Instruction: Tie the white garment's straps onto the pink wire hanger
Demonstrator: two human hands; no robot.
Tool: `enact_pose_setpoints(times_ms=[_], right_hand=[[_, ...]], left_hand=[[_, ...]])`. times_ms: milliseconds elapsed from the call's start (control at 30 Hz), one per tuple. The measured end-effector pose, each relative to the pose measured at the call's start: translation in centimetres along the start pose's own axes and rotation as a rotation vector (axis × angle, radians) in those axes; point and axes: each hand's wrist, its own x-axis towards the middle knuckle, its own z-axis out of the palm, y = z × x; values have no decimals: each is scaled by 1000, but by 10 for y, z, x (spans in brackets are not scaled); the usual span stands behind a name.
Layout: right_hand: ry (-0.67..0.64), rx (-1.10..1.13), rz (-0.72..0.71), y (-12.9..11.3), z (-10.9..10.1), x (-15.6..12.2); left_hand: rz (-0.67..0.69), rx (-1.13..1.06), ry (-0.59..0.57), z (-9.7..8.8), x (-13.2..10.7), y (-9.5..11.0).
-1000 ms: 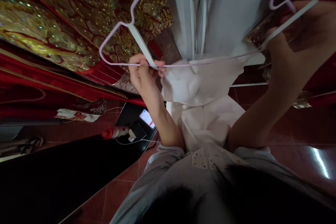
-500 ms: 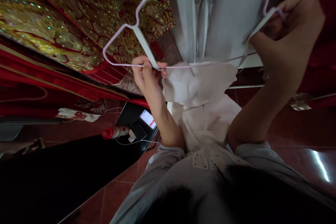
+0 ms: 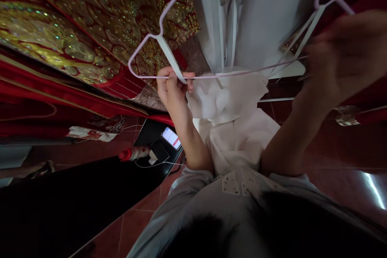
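Observation:
A pale pink wire hanger (image 3: 229, 74) is raised in front of me with a white garment (image 3: 232, 100) hanging from it by two white straps. My left hand (image 3: 173, 88) is closed, pinching the left strap (image 3: 169, 54) where it meets the hanger's bottom bar. My right hand (image 3: 344, 56) is up at the hanger's right end by the right strap (image 3: 308, 34); it is smeared by motion and its fingers cannot be made out.
Red and gold embroidered cloth (image 3: 90, 28) hangs at the left. A white door or frame (image 3: 260, 16) stands behind the hanger. On the red tiled floor lie a lit phone (image 3: 171, 138), a charger with cable (image 3: 157, 153) and a red-tipped object (image 3: 133, 153).
The hanger has shifted a little to the right. My right hand has moved down and right off the hanger's corner and is now blurred. The left hand keeps its pinch.

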Motion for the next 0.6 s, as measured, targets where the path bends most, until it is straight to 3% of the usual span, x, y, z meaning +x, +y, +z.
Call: enact_pose_setpoints(times_ms=[100, 133, 367, 600], right_hand=[[-96, -257, -301, -10, 13, -12], [-152, -312, -340, -12, 16, -15], [-445, -525, -197, -16, 24, -24], [-426, -555, -174, -14, 32, -26]], left_hand=[[12, 21, -5, 1, -2, 2], [10, 32, -9, 1, -3, 3], [27, 42, -58, -5, -2, 7], [-38, 161, -174, -30, -2, 15]])
